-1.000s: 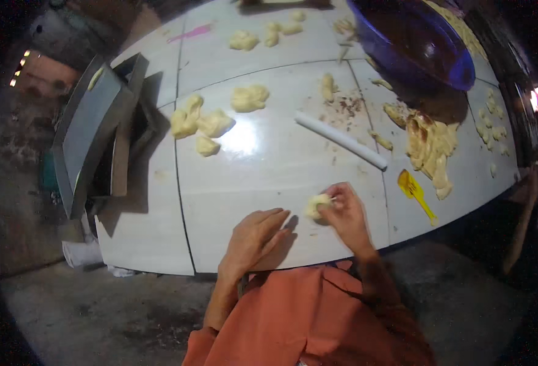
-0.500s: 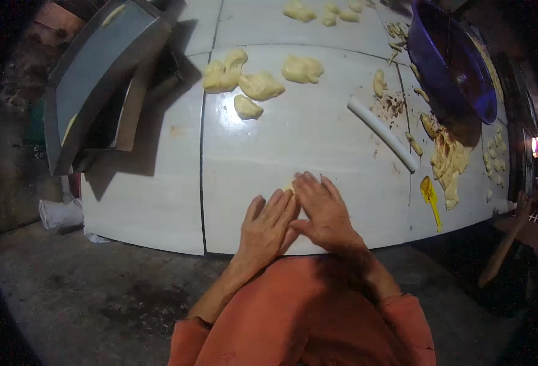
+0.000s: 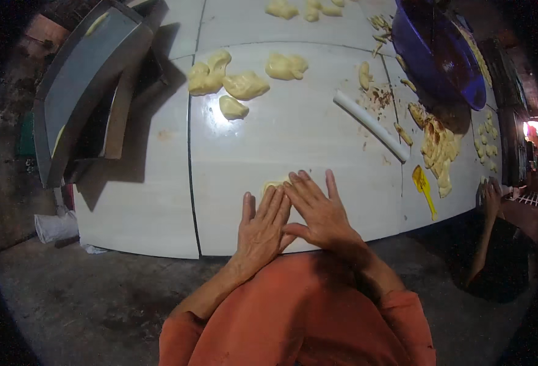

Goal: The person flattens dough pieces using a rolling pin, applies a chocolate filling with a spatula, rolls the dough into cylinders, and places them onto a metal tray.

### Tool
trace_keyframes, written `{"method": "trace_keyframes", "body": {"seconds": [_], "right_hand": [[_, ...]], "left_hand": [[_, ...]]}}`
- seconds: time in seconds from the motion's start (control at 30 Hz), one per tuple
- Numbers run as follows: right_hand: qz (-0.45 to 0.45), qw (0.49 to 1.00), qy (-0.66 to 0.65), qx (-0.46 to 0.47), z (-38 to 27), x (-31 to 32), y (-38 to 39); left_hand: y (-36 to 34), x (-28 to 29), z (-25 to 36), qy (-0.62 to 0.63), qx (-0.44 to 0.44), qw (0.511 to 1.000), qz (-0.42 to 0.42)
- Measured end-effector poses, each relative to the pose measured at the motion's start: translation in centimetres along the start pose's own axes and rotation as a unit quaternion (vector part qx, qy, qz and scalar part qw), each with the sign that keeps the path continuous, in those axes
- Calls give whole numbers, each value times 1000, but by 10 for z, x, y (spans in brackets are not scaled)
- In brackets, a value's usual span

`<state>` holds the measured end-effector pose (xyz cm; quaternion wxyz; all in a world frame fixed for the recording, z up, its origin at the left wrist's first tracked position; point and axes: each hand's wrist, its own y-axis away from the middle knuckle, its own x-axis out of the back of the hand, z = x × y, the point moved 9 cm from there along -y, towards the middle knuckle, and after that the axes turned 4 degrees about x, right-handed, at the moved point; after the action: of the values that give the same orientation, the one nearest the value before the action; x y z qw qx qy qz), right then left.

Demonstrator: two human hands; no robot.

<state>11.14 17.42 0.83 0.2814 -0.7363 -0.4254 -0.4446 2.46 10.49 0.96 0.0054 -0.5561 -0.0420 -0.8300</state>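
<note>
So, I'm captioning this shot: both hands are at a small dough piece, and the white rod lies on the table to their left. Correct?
The side is wrong: the head view shows the white rod on the table to the hands' right. The left hand and right hand are at the small dough piece.

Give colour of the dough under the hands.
Pale yellow, where the dough shows past the fingertips; best seen in the head view.

Pale yellow dough piece [image 3: 270,183], flattened on white tabletop [image 3: 250,146], mostly hidden beneath fingers [image 3: 272,200]; rounded far edge showing.
</note>
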Motion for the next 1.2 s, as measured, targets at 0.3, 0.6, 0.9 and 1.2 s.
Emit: {"method": "trace_keyframes", "body": {"seconds": [0.3,0.6,0.9,1.2], "right_hand": [[214,971,41,-96,71,93,0],[215,939,195,-182,181,102,30],[34,997,73,10,23,32,-11],[41,968,204,-141,73,32,-75]], "left_hand": [[-7,26,10,-12,-64,996,58],[-33,7,-10,21,9,998,-65],[-1,24,-33,-22,61,991,119],[-64,33,-69,-45,171,982,71]]}}
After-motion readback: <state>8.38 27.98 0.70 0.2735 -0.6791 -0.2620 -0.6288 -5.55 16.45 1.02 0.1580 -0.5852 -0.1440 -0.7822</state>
